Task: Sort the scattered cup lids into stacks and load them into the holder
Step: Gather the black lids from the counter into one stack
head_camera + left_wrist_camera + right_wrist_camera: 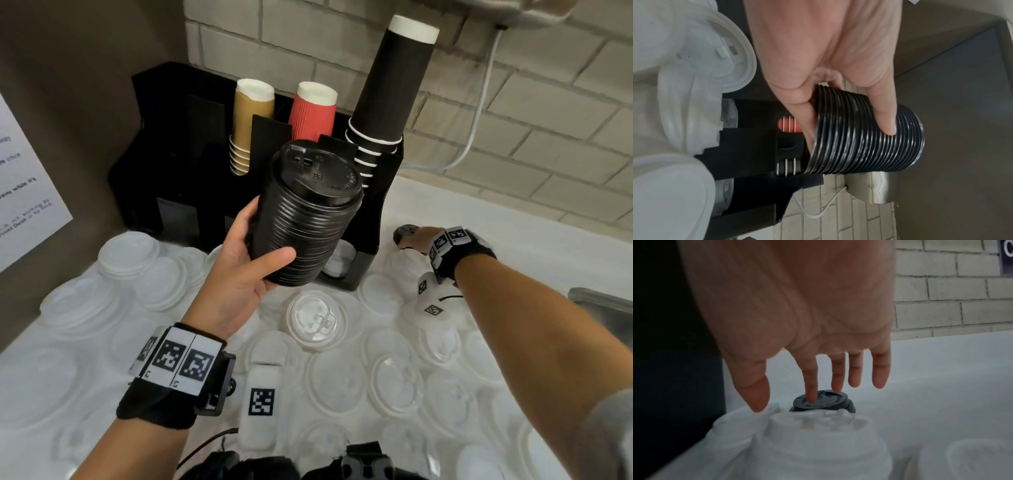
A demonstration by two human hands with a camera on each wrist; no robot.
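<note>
Your left hand grips the stack of black lids, thumb across its side. Your right hand has straight fingers; two seemingly touch the top of a black lid on the counter.

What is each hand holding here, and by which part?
Left hand grips the stack of black lids around its ribbed side. Right hand holds nothing.

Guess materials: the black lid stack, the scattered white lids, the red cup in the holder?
Black lid stack: likely thin moulded plastic, semi-gloss; the rims catch light and the top has embossed lettering.
Scattered white lids: probably thin translucent plastic, as the counter shows through.
Red cup: seemingly ribbed paper, matte, with a white base.
</note>
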